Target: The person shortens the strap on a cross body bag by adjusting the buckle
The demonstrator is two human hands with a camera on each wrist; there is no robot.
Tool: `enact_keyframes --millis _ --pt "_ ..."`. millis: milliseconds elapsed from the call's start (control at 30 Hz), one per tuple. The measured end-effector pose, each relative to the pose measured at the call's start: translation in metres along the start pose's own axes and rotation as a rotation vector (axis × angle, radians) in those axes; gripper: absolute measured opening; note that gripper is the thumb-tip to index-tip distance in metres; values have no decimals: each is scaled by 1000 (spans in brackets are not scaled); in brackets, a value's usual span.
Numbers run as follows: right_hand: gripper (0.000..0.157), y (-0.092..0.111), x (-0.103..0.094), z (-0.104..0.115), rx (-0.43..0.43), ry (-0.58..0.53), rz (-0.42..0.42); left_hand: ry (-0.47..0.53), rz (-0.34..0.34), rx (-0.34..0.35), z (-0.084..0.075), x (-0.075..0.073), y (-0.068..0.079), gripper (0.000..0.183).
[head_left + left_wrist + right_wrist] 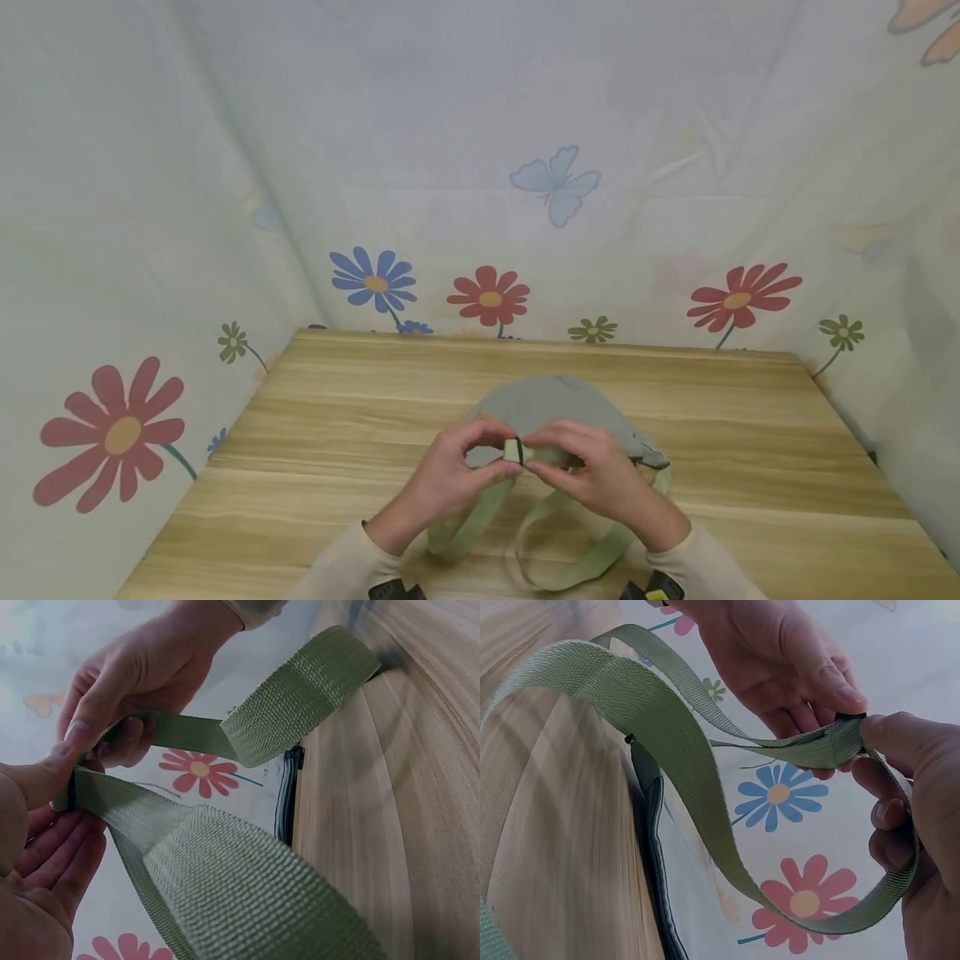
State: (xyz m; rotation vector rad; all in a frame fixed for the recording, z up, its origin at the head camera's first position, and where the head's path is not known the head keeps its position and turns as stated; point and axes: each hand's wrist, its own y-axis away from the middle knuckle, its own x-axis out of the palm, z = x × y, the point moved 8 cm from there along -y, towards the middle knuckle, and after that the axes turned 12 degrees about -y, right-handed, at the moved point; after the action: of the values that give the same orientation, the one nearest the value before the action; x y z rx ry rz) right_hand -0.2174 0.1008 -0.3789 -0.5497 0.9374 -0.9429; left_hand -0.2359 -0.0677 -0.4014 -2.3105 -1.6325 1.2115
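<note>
A grey bag lies on the table, with its light green webbing strap looped in front of it. Both hands hold the strap up before the bag, their fingertips close together at a small black slider. My left hand pinches the strap by the slider between thumb and fingers. From the other side my right hand pinches the strap where it meets the slider. Strap lengths hang down from both hands in the left wrist view. A strap loop arches across the right wrist view.
The wood-grain table stretches out around the bag. A pale cloth wall printed with flowers and butterflies rises behind the table and along its sides. The bag's dark zipper edge shows beneath the strap.
</note>
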Motion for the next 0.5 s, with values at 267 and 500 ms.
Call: enact_keyframes --millis 267,500 --pt "40 5 -4 -2 29 64 -13 -39 -12 -43 2 -3 2 30" --pt "34 4 -6 -1 21 78 -12 7 6 -51 3 0 1 30"
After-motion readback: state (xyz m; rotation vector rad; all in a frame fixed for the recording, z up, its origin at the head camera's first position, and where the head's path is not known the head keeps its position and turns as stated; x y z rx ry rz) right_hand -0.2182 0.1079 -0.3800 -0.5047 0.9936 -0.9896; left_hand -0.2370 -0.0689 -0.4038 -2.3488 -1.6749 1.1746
